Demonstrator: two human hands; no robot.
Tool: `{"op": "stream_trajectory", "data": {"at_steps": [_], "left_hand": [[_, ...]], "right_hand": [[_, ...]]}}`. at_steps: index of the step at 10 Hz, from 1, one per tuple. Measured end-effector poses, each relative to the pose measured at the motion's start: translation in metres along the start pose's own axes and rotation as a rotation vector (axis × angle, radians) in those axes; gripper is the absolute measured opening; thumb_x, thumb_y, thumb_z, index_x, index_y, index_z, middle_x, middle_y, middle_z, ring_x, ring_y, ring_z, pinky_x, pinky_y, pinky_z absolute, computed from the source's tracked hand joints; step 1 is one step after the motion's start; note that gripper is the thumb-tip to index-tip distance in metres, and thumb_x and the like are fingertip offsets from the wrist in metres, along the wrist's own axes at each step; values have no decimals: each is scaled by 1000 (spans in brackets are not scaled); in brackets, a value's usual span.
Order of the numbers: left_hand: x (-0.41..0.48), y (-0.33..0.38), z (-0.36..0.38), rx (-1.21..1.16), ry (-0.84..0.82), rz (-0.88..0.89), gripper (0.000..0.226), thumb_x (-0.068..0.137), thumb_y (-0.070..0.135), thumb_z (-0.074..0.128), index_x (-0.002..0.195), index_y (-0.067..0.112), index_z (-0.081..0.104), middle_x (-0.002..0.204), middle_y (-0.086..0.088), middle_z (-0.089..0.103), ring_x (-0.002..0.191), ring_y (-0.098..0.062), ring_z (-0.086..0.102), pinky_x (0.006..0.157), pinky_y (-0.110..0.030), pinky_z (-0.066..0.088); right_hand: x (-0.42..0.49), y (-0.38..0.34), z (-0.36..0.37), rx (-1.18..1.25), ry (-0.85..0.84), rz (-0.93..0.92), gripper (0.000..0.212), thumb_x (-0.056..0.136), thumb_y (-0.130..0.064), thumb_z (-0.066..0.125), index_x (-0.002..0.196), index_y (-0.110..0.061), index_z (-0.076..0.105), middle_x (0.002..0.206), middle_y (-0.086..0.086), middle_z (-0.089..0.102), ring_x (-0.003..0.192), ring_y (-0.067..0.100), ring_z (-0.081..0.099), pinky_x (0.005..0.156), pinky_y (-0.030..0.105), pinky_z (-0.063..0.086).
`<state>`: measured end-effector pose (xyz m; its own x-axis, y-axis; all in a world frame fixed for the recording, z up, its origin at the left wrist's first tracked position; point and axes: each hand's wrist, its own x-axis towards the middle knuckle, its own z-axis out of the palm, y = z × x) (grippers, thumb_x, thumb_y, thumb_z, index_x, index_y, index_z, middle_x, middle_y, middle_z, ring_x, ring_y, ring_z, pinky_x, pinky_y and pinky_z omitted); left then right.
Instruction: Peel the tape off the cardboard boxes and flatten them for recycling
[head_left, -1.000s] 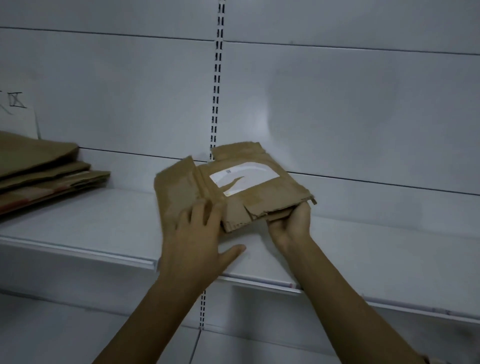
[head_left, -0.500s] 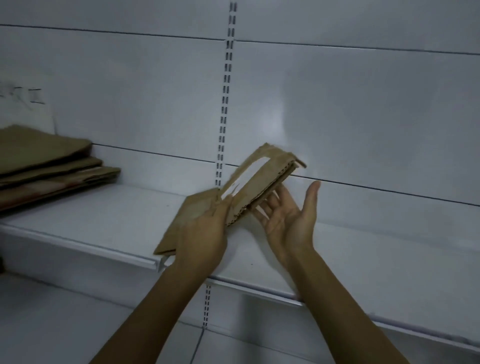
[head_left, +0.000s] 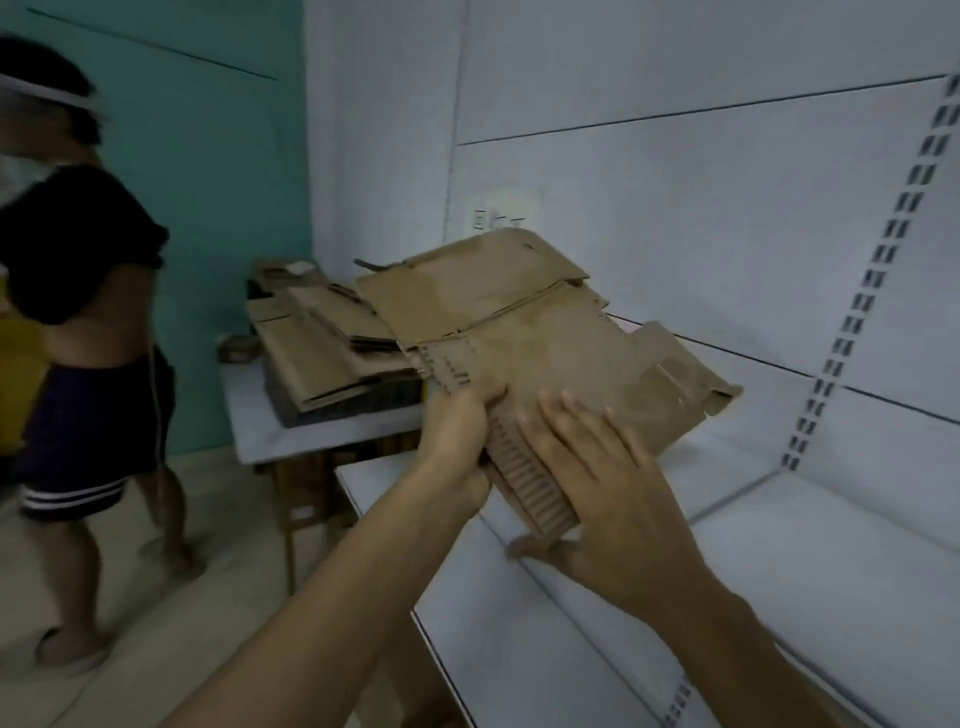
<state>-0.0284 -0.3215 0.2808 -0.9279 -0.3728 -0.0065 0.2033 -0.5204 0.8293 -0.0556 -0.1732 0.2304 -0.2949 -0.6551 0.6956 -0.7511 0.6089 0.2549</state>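
Above the white metal shelf (head_left: 779, 597), the left hand (head_left: 454, 431) grips a flattened brown cardboard box (head_left: 545, 332); the right hand (head_left: 597, 483) pinches it, spread fingers on top, thumb beneath.

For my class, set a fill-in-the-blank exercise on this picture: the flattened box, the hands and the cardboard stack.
1. The flattened box is held by ____ hands: the left hand grips its edge, and the right hand is on it too.
2. The right hand's fingers lie on the box's ____ face.
3. The cardboard stack lies to the ____ of the held box.

Missing words: both; top; left.
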Motion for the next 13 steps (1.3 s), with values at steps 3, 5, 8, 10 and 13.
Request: {"op": "stream_trajectory", "data": {"at_steps": [3,5,8,10,13], "left_hand": [[60,77,-63,83,-190,168,13,91,24,60,99,15,66,89,-3,73,81,-18,70,70,-31,59],[139,115,-113,186,-225,140,27,95,40,51,112,22,61,105,2,71,83,-13,71,63,-25,58],[241,128,-168,811,-424,529,18,94,27,52,108,30,63,99,12,70,91,0,63,75,-16,51],[308,131,-185,1018,-458,628,52,87,45,52,136,44,35,121,28,49,102,13,50,77,-14,45],[382,156,-178,1513,-658,1011,55,89,44,38,142,32,37,140,14,47,128,-7,41,105,-33,37]], "right_hand": [[115,-17,69,-130,592,-159,27,89,-14,68,115,-13,70,126,10,63,116,30,60,90,44,52],[223,49,109,-70,453,55,48,75,3,63,119,-14,67,123,8,65,111,30,62,89,36,48],[329,104,216,194,32,338,48,83,-7,52,129,-18,60,131,6,60,122,27,54,105,38,40],[315,97,269,503,-597,420,81,81,-78,36,126,-13,55,127,4,58,113,14,53,96,27,40],[336,83,257,258,-539,417,59,88,-69,39,121,-23,55,119,-6,58,111,14,54,83,22,39]]}}
